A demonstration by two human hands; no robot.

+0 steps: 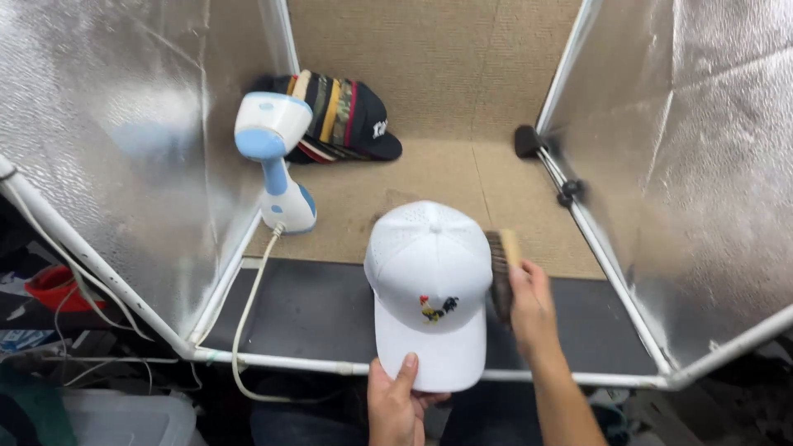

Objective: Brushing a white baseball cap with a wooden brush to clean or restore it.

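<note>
A tan carpeted floor (496, 186) is carrying a white and blue steamer (277, 161) standing upright at the left. A stack of caps (343, 116) is lying at the far left, just behind it. A black mat (322, 310) is lining the near edge.

Booth is walled by foil panels left (107, 124) and right (710, 149), so entry is from the front only. Steamer (277, 157) stands back-left, its cord (248, 322) trailing over the front rail (281, 362). Cap stack (339, 116) fills the back-left corner. Clamps (545, 161) jut from the right frame. Mat (462, 177) centre-back and right is open.
</note>
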